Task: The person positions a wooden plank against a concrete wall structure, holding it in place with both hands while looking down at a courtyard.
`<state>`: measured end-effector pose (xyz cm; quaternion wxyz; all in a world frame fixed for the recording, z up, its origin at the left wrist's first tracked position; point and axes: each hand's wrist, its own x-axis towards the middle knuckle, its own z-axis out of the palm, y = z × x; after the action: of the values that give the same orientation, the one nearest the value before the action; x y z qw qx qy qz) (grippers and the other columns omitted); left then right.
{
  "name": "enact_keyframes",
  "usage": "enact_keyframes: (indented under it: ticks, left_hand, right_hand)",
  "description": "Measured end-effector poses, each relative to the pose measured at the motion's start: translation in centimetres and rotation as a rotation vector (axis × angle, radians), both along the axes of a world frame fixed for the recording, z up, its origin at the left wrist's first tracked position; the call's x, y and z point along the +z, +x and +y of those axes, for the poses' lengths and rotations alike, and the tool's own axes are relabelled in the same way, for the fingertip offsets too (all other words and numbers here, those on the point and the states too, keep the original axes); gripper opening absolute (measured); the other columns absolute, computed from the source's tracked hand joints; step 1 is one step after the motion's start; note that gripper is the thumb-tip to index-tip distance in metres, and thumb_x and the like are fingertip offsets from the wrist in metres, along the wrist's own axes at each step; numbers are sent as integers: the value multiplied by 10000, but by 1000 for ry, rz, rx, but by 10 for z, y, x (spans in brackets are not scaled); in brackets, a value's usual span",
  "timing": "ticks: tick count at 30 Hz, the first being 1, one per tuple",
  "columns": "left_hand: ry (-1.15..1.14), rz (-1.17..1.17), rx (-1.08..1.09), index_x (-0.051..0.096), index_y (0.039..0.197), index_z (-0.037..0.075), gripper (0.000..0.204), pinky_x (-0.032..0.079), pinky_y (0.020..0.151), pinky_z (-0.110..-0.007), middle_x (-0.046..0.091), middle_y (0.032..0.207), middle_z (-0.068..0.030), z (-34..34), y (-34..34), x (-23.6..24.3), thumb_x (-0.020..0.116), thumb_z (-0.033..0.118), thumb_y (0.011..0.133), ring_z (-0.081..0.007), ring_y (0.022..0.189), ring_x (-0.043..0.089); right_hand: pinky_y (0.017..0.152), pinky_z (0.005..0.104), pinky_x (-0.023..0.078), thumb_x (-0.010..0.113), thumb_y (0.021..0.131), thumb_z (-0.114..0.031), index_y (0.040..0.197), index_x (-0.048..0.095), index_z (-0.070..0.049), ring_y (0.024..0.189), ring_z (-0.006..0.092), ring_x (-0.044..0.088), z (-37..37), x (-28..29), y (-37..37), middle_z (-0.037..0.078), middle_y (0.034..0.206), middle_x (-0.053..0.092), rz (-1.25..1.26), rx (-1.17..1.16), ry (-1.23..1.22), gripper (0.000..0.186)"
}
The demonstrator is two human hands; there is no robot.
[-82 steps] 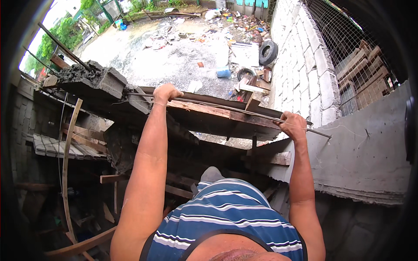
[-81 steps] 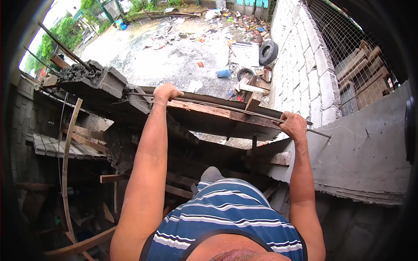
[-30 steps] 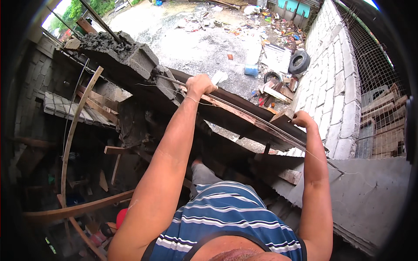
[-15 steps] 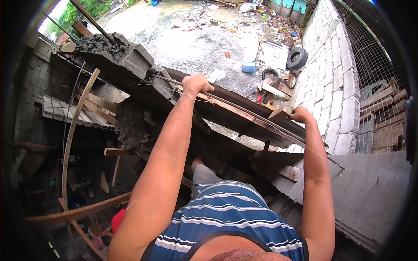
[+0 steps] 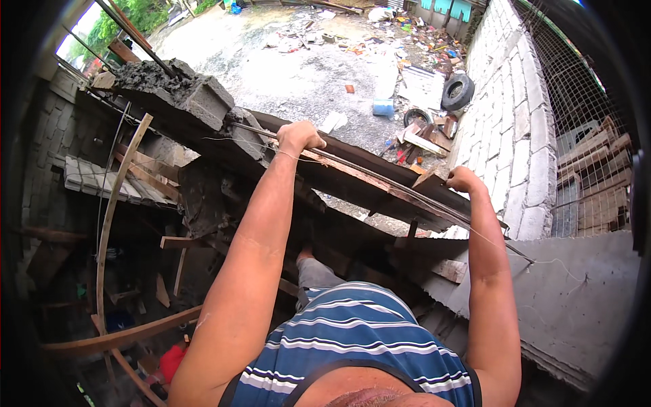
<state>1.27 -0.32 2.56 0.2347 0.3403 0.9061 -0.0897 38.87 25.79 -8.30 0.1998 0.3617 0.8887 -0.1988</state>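
Observation:
My left hand [image 5: 303, 139] is closed round a thin steel rod [image 5: 258, 130] that runs along a timber beam [image 5: 377, 180] at the top of the opening. A loose wire crosses the wrist. Beyond the rod, my right hand [image 5: 460, 178] has its fingers curled over a short wooden piece [image 5: 427, 180] on the beam. At the rod's left end sit rough concrete blocks [image 5: 205, 102] topped with lumpy mortar and upright bars. A grey concrete-coloured panel [image 5: 549, 305] lies beside my right arm. My foot [image 5: 306, 258] shows in the dark space below my hands.
Below left are loose timbers [image 5: 122, 329], a bent upright strip [image 5: 123, 173] and a red object [image 5: 173, 363]. Beyond the beam, a lower yard holds scattered rubbish, tyres [image 5: 458, 91] and a blue container [image 5: 383, 107]. A block wall [image 5: 515, 129] with wire mesh [image 5: 586, 180] flanks it at right.
Since the oldest frame my view has turned, and my right hand has left the rod for the short wooden piece. My leg shows further down below. In the last second there is only slight shifting.

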Motion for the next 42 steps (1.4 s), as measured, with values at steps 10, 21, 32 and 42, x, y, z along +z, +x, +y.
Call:
enact_keyframes:
  ticks: [10, 21, 32, 42]
  left_hand:
    - [68, -69, -126, 718, 1059, 160, 590, 517, 857, -394, 689, 1105, -114, 9, -6, -27, 680, 600, 668, -270, 1037, 662]
    - [-18, -8, -44, 734, 977, 83, 556, 521, 833, -399, 711, 1016, -134, 10, -6, -22, 698, 560, 693, -302, 986, 678]
    - [-41, -32, -21, 736, 971, 85, 552, 516, 832, -390, 717, 980, -130, 4, -5, -13, 698, 565, 701, -302, 963, 682]
    - [-33, -24, -14, 723, 1026, 94, 578, 517, 849, -394, 700, 1066, -131, 4, -4, -14, 716, 569, 697, -311, 1017, 666]
  right_hand:
    - [785, 446, 522, 576, 727, -315, 845, 720, -42, 870, 351, 671, 5, -5, 12, 218, 916, 690, -96, -27, 96, 330]
    - [786, 419, 533, 637, 702, -222, 921, 728, -38, 910, 333, 677, -8, 8, 11, 186, 963, 698, -33, -158, 48, 301]
    - [817, 419, 522, 614, 747, -277, 952, 727, -54, 953, 348, 659, -5, 3, 5, 191, 1004, 687, -34, -120, 48, 323]
    - [793, 436, 517, 583, 775, -285, 934, 724, -40, 918, 383, 648, -4, -2, 7, 215, 960, 683, 2, -67, 72, 324]
